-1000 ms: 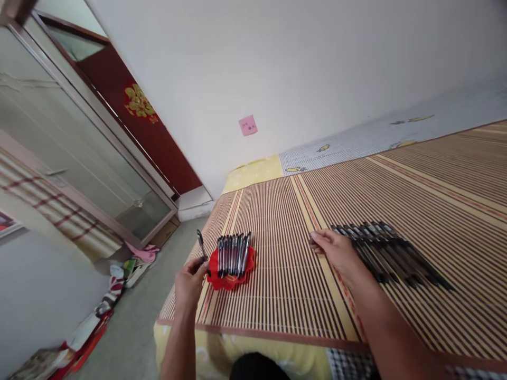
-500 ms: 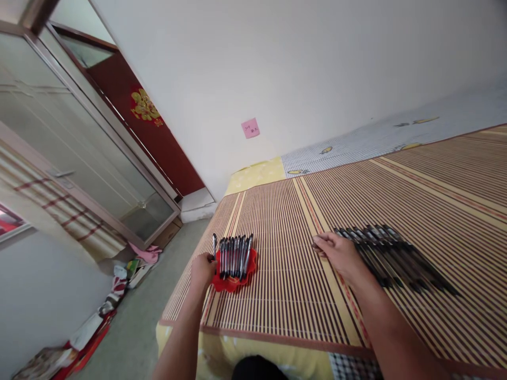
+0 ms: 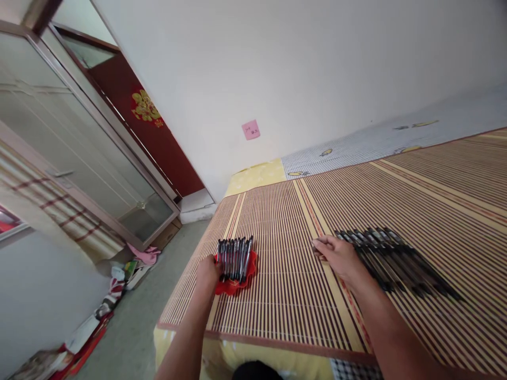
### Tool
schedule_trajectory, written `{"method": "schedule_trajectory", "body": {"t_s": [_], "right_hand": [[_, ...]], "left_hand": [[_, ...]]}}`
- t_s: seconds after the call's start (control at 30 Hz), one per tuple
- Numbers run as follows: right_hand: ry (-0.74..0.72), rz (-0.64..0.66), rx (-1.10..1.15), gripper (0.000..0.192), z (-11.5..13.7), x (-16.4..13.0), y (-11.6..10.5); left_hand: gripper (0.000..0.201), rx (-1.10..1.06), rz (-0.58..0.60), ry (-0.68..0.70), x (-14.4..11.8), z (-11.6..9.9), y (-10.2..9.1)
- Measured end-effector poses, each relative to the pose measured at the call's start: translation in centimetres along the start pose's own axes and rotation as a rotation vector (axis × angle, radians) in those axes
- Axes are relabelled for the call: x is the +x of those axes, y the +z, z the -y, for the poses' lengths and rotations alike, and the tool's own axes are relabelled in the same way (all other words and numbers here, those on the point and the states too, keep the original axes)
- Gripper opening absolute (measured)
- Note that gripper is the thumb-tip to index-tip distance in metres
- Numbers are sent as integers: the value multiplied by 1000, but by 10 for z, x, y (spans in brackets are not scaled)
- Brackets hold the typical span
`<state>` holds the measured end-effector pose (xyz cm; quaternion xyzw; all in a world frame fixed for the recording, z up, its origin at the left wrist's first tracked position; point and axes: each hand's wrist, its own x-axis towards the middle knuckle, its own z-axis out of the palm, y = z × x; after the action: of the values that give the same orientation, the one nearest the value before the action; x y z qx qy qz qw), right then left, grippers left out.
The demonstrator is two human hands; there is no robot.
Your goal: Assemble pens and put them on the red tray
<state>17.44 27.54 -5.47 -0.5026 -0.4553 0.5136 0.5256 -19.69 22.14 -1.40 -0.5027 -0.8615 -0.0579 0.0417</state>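
Observation:
A row of several clear-barrelled pens (image 3: 235,258) with dark caps lies side by side on a red scalloped dish (image 3: 229,288). At the row's left end, my left hand (image 3: 208,272) has its fingers closed on a pen (image 3: 219,252), which lines up with the others; the fingertips are partly hidden. To the right, several black pens (image 3: 390,258) lie slanted in a row on the striped mat. Beside their left end hovers or rests my right hand (image 3: 335,256), thumb and fingers pressed together; whatever they pinch, if anything, cannot be made out.
The striped bamboo mat (image 3: 273,301) covers a bed with a yellow patterned sheet (image 3: 257,177). Behind it rises a white wall with a pink sticky note (image 3: 251,130). Left are a glass-panelled door (image 3: 95,137) and various items (image 3: 106,306) along the floor's edge.
My left hand has moved right with the pen, which stood apart from the row and is now against its left end. The right hand has hardly moved.

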Motion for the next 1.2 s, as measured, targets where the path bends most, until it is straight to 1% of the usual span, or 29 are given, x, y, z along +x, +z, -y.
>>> {"method": "schedule_trajectory", "body": {"t_s": [0.2,0.3,0.37,0.47,0.5,0.57,0.63,0.67,0.73,0.77,0.8,0.83,0.87,0.9,0.93,0.97,1.03,1.1,1.2], "right_hand": [[-15,-2,24,17,1,-1,1],[-5,-5,40,16,1,-1,1],[-11,3,33,17,-1,0,1],[-48,10,-4,21,-6,1,1],[-62,16,-20,23,-8,2,1],[-87,24,-49,27,-12,3,1],[-99,18,-44,31,-14,4,2],[-100,8,-19,32,-14,5,3],[-81,-11,81,36,-13,4,4],[-63,-11,146,37,-12,4,5],[-46,-6,216,39,-11,3,5],[-36,0,289,41,-9,2,5],[-33,14,360,43,-7,1,4],[-36,31,424,44,-5,0,3],[-39,46,481,44,-3,-1,2],[-39,58,532,44,-1,-1,0],[-16,65,620,45,4,-2,-4],[1,53,688,49,9,-2,-9],[-26,42,725,57,14,-3,-11]], "left_hand": [[17,-59,-24,26,-3,-2,2],[14,-126,-61,31,-6,-3,-1],[14,-190,-109,29,-9,-4,-6],[19,-322,-194,37,-19,-10,-18],[20,-376,-207,46,-24,-14,-21],[21,-485,-187,79,-39,-26,-26],[22,-644,-109,118,-59,-46,-28],[21,-772,-56,143,-70,-59,-28],[16,-1538,200,172,-89,-89,-27],[16,-1840,333,171,-96,-104,-27],[17,-2061,452,157,-102,-120,-26],[17,-2219,559,121,-105,-134,-26],[13,-2322,642,60,-107,-147,-26],[9,-2386,700,0,-108,-158,-26],[10,-2428,742,-49,-107,-168,-26],[16,-2455,777,-79,-107,-175,-25],[33,-2497,843,-63,-104,-183,-21],[50,-2518,904,2,-103,-184,-15],[62,-2527,910,78,-101,-179,-5]]}}
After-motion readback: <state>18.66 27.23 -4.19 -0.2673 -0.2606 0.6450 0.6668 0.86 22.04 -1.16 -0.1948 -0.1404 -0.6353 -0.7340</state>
